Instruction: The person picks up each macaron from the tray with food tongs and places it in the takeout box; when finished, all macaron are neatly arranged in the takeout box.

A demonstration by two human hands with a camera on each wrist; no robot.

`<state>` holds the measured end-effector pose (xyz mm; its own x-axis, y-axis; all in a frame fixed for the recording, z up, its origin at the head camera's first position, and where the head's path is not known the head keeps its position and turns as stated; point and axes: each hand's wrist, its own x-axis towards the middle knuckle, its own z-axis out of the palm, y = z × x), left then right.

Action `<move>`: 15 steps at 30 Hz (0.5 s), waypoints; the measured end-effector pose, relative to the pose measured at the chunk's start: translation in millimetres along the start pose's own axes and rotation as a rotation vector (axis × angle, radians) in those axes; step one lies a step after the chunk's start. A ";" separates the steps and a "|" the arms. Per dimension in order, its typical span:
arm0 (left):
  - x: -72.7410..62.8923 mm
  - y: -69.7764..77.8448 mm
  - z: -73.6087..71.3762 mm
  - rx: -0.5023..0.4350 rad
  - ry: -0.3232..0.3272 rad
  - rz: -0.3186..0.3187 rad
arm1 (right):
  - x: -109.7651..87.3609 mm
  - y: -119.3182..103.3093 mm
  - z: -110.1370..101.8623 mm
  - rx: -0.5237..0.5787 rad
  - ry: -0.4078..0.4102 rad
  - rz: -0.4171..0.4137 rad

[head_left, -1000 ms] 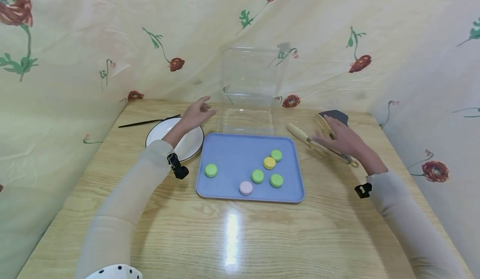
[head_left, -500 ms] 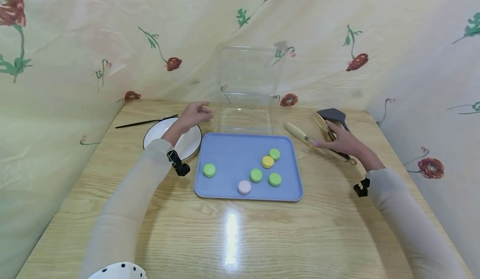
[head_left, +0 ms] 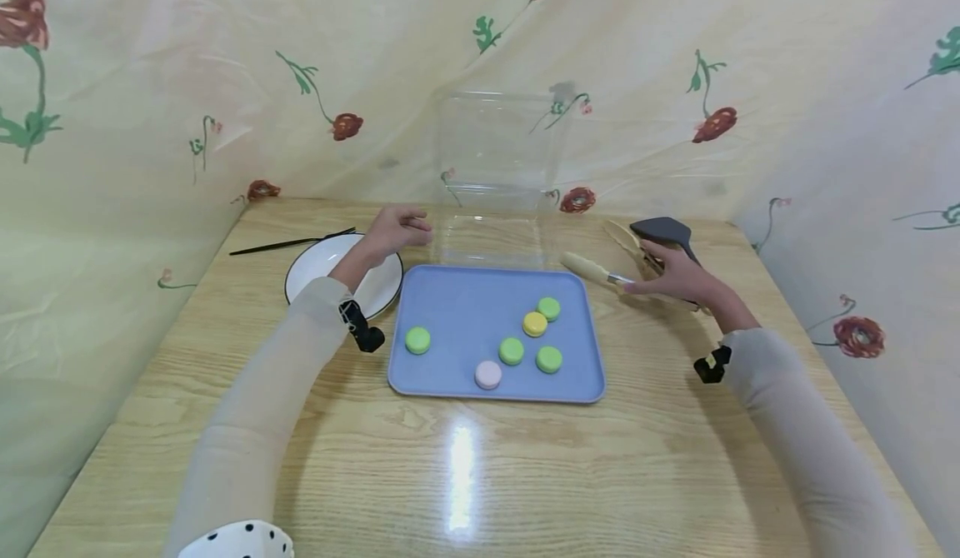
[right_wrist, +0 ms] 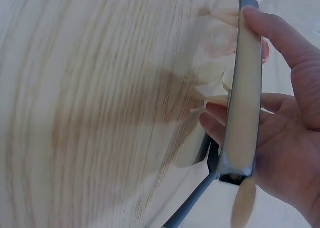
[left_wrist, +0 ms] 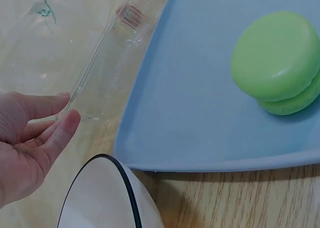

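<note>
My right hand (head_left: 678,279) grips a pair of tongs with cream tips (head_left: 583,267), right of the tray. In the right wrist view the thumb presses one arm of the tongs (right_wrist: 245,87) and the fingers curl behind the other. The two tips are spread apart. At the back, my left hand (head_left: 393,231) pinches the left edge of a clear plastic box (head_left: 491,237), whose lid stands raised. Its thumb and fingertips meet at the box's rim in the left wrist view.
A blue tray (head_left: 450,291) bears several green macarons (head_left: 417,340), a yellow one (head_left: 535,324) and a lilac one (head_left: 488,375). Below the left wrist lies a white dark-rimmed plate (head_left: 315,266), with a black fork (head_left: 277,247) behind it. A dark spatula (head_left: 662,229) lies beyond the right hand.
My right hand has curled round the tongs, which have shifted a little left. The left hand's fingers have drawn together at the box's edge. The macarons have stayed in place.
</note>
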<state>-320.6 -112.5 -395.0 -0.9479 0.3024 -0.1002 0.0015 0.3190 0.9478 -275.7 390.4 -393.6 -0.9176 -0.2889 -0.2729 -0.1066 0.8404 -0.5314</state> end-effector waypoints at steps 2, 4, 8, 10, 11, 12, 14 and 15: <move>1.3 -0.6 0.8 0.006 0.008 -0.004 | 1.5 -2.8 1.9 -0.006 0.002 0.013; 2.9 -1.8 1.2 0.011 0.013 -0.007 | 3.0 -4.2 4.0 -0.020 0.010 0.016; 4.8 -3.4 1.2 0.016 0.012 -0.012 | 4.9 -5.5 7.0 -0.036 0.032 0.013; 4.7 -3.1 1.4 0.015 0.009 -0.013 | 5.6 -4.7 7.8 -0.033 0.045 0.017; 4.8 -2.8 1.6 0.016 0.008 -0.014 | 5.6 -4.2 8.0 -0.036 0.053 0.019; 4.6 -2.3 1.8 0.016 0.009 -0.016 | 5.7 -3.5 8.0 -0.039 0.062 0.020; 4.9 -1.7 2.4 0.017 0.011 -0.018 | 5.5 -1.5 7.6 -0.042 0.079 0.021; 4.9 -1.4 2.7 0.019 0.012 -0.021 | 5.4 -0.2 7.8 -0.041 0.089 0.021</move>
<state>-324.4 -109.0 -397.7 -0.9516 0.2847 -0.1158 -0.0119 0.3422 0.9396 -277.6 385.1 -401.2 -0.9500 -0.2306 -0.2107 -0.1007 0.8646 -0.4922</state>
